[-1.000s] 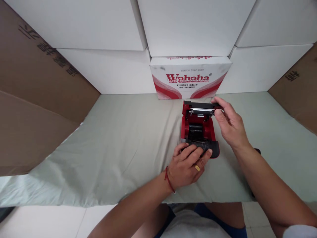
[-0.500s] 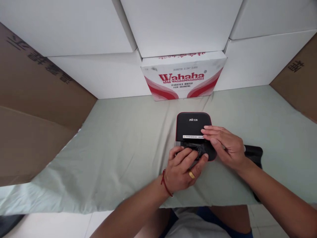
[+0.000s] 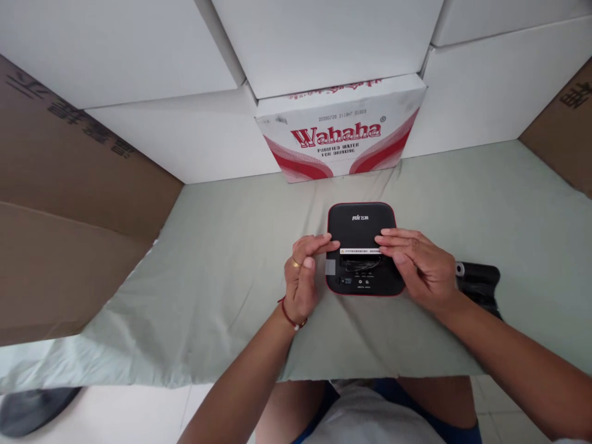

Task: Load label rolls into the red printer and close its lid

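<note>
In the head view a green-clothed table (image 3: pixel 231 259) stretches out, a Wahaha carton (image 3: pixel 340 137) standing beyond. The black device (image 3: pixel 361 237) lies between the left hand (image 3: pixel 303 271), touching its left edge, and the right hand (image 3: pixel 425 265), on its right; neither is clearly nearer, each grip slack, fingers extended.

The printer (image 3: pixel 358 236) lies between your left hand (image 3: pixel 301 271) and right hand (image 3: pixel 428 268). A carton (image 3: pixel 342 163) stands behind; a roll (image 3: pixel 481 275) lies right.
</note>
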Demonstrator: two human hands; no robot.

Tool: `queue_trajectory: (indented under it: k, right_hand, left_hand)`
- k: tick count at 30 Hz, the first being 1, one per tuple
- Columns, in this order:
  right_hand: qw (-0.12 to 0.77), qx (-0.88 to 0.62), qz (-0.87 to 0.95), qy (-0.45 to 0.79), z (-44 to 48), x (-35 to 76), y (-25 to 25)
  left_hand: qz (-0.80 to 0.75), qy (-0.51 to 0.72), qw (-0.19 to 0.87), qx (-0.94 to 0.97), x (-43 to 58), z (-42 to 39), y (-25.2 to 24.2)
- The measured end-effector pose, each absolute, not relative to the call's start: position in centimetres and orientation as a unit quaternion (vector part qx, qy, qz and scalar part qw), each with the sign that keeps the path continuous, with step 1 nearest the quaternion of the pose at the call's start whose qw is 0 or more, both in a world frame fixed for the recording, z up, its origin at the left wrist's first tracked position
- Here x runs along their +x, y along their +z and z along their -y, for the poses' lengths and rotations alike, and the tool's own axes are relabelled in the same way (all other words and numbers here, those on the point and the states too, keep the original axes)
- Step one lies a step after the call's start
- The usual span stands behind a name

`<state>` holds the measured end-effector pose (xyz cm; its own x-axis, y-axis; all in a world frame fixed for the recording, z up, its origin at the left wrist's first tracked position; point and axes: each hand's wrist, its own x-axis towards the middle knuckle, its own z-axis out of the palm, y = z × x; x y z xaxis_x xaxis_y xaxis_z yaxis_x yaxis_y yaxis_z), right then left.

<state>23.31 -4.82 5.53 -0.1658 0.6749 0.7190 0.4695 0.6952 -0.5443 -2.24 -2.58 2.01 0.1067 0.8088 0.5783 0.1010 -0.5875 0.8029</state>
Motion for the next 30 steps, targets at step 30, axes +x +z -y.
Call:
queue_trajectory:
  k: [30]
  right_hand:
    - [0.462,-0.274,0.843,-0.029,6.7,23.6,6.9]
  left_hand:
    - [-0.291,0.508,0.635,0.504,-1.0,1.0,-0.1]
